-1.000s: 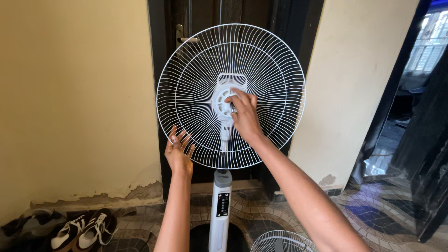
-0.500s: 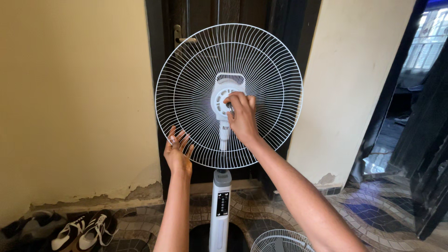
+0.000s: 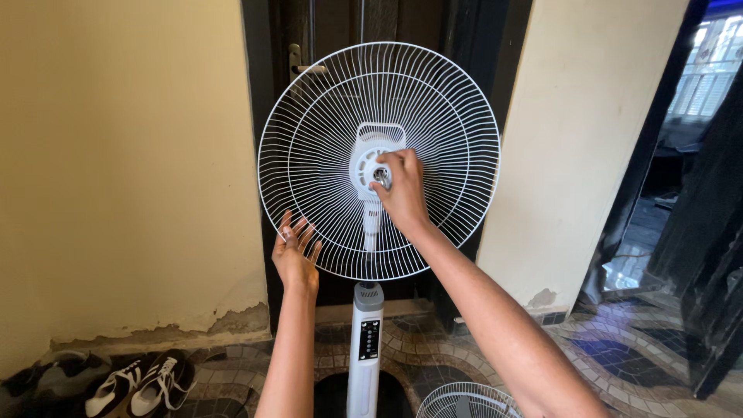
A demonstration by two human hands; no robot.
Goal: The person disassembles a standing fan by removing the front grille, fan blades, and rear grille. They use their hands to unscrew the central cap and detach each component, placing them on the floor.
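Single view only: head-worn camera, at standing height, facing forward and slightly down toward the doorway. Close range, arm's length from the fan guard (image 3: 379,159), which fills the centre of frame. Floor (image 3: 604,340) shows below the fingers.

One fan stand (image 3: 367,348), two wire grilles (image 3: 325,131) (image 3: 463,401), perhaps three shoes (image 3: 131,383).

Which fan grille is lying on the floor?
The small-looking grille at the bottom edge; the big grille stands upright on the fan stand.
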